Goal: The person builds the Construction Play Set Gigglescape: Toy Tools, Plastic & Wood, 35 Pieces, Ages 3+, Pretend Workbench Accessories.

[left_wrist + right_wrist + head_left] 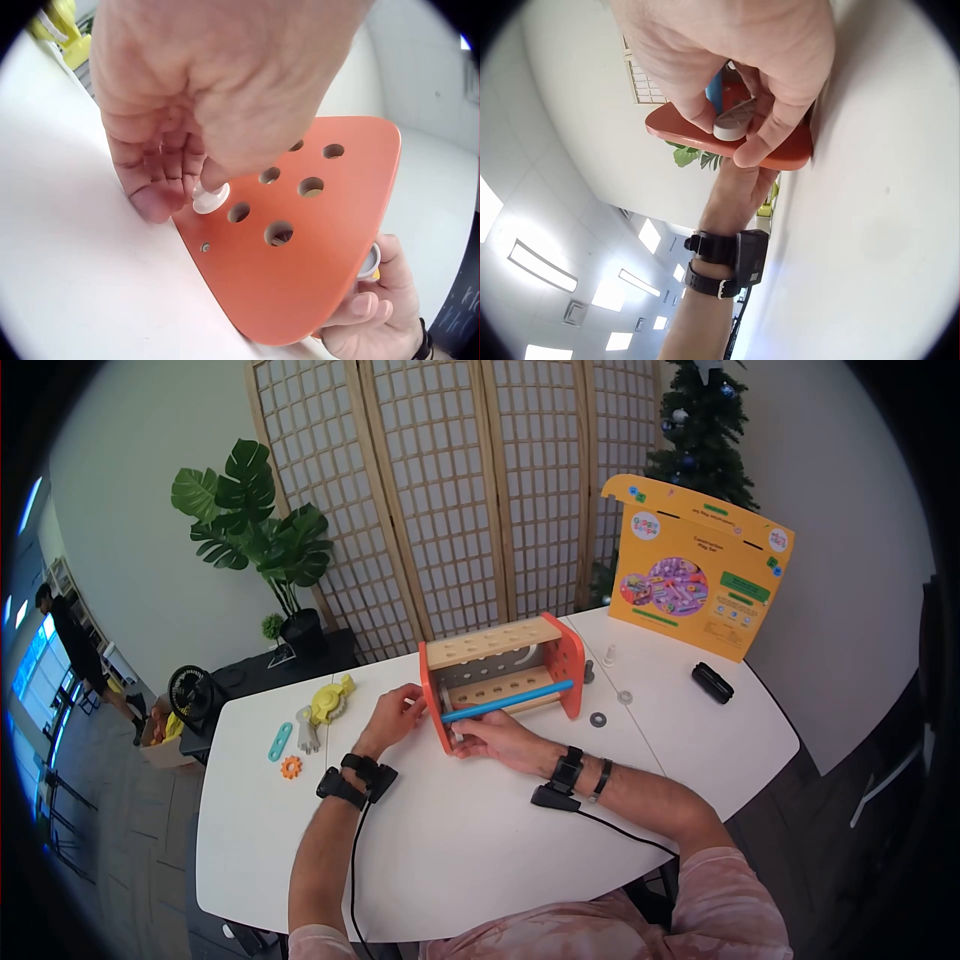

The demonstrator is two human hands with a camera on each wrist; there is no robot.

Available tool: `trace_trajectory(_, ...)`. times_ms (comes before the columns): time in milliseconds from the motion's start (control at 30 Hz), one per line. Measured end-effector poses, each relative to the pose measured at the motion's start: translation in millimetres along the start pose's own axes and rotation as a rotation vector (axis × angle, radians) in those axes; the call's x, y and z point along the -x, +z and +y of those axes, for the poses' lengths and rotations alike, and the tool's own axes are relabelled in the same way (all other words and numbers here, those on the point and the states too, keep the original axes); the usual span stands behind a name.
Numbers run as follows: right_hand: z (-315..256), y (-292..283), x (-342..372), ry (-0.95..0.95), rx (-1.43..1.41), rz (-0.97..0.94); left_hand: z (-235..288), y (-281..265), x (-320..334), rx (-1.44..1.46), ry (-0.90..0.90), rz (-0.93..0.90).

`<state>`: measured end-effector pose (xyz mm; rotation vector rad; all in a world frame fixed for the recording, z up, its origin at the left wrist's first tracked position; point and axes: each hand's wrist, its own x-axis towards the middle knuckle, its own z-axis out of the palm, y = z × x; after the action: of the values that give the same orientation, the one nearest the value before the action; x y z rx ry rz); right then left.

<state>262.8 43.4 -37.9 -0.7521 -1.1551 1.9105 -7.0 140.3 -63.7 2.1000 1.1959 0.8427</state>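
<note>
Table [470, 850] carries all the work, and its near part gives room to both forearms. Carton [695, 575] stands upright at the far right, its printed face toward the person, perhaps so that it can be looked at without blocking the arms. The toolbox [497, 685] stands in the middle, directly before the person, where both hands can reach its left red panel [322, 232] from two sides. The left hand [393, 720] is at the outer face of this panel, while the right hand [505, 743] is at the inner side; I think they are opposite because a joint through the panel wants holding from both ends. The blue rod [507, 701] crosses the front from panel to panel, but whether it is fixed I cannot tell. The yellow tool [328, 703] lies at the left, apart from the hands, likely to leave them free space. The right grip is clamped on a grey piece [733, 127], thumb against fingers, probably to keep it from turning. The left grip is together on the white head of a bolt [212, 200], low on the panel, seemingly to steady it. Smallest, two rings [598, 719] lie flat to the right of the toolbox, within easy reach of the right hand.
</note>
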Motion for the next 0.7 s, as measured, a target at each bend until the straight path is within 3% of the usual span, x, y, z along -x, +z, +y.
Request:
trace_trajectory(100,-6.3,-6.8,19.7,0.044,0.015,-0.059,31.2,-11.6,5.6,0.007,-0.057,0.088)
trace_trajectory(167,-3.8,-18.4,38.8,0.211,0.061,-0.106,45.2,-19.2,5.0,-0.024,-0.020,0.240)
trace_trajectory(233,-6.4,-27.0,58.5,0.294,0.039,-0.131,64.6,-25.8,5.2,-0.009,0.102,0.347)
trace_trajectory(300,-16.7,-24.1,84.4,0.327,0.198,-0.224,109.8,-32.8,13.6,-0.010,0.167,0.358)
trace_trajectory(367,-23.7,-26.7,99.5,0.328,0.273,-0.229,138.7,-38.3,23.7,0.026,0.190,0.283)
trace_trajectory(433,-31.9,-28.7,108.7,0.321,0.419,-0.252,146.5,-38.8,29.3,-0.332,0.472,0.182)
trace_trajectory(467,-36.0,-28.1,112.7,0.323,0.418,-0.252,153.4,-38.2,33.0,-0.368,0.443,0.107)
trace_trajectory(700,-42.7,-33.7,121.4,0.211,0.484,-0.233,154.0,-35.7,42.9,-0.299,0.369,0.088)
